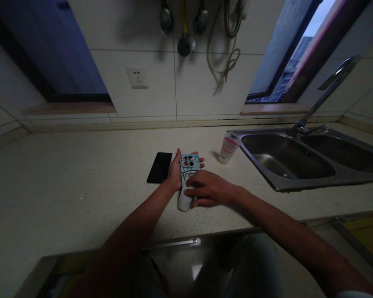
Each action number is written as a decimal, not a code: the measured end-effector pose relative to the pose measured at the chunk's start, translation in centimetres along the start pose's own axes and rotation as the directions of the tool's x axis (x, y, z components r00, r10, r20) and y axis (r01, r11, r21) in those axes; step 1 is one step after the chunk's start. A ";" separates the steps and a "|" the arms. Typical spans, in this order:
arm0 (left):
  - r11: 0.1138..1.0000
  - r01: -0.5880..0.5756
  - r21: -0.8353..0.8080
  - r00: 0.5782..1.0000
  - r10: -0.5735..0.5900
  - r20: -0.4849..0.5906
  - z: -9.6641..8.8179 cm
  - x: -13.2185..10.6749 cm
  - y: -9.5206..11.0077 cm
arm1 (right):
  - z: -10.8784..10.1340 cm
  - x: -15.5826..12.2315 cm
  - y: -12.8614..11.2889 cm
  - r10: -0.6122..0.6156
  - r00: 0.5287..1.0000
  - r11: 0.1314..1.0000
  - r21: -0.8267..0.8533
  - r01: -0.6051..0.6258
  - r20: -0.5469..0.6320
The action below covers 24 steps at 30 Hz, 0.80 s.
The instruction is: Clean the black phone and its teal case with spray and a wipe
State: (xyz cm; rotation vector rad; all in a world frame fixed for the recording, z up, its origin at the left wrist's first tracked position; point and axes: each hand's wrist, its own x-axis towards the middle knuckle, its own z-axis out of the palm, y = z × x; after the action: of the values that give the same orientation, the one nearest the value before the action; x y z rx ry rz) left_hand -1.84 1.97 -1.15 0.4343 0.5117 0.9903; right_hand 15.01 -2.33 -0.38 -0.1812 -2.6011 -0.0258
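My left hand lies palm up under a light blue phone case with a dark line drawing and round camera holes. Its thumb runs along the case's left side, and its fingertips stick out past the right side. My right hand rests over the lower half of the case, its fingers bent onto a white piece like a tissue or cloth that hangs below the case. How firmly those fingers pinch it is partly hidden. Just left of my left hand, a black phone lies flat on the counter.
A clear plastic cup with red print stands on the pale counter, right of my hands. Beyond it is a double steel sink with a tall faucet. A socket, pipes and hoses are on the tiled wall.
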 end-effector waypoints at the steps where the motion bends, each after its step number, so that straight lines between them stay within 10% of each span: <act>1: 1.000 -0.001 0.001 1.000 0.001 0.002 0.0 0.0 0.0 | 0.1 0.0 0.0 0.000 1.000 1.000 0.009 0.000 0.003; 11: 0.999 0.041 -0.019 0.999 -0.041 0.023 -0.2 0.2 -0.2 | -0.9 -1.0 0.9 0.165 0.986 0.954 0.258 -0.150 -0.036; 18: 0.988 0.139 -0.069 0.984 -0.129 0.124 0.4 0.0 -0.8 | -0.7 -1.8 2.4 0.485 0.773 0.867 0.109 -0.486 -0.410; 24: 0.990 0.128 -0.053 0.988 -0.123 0.093 0.9 -0.4 -1.1 | -0.2 -1.9 2.8 0.580 0.762 0.796 0.004 -0.605 -0.286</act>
State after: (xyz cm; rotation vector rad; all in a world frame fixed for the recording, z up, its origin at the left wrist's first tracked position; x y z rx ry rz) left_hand -0.72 0.95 -0.95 0.3875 0.4234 0.8586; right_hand 17.11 0.18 -1.29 -0.9638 -2.1563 0.0573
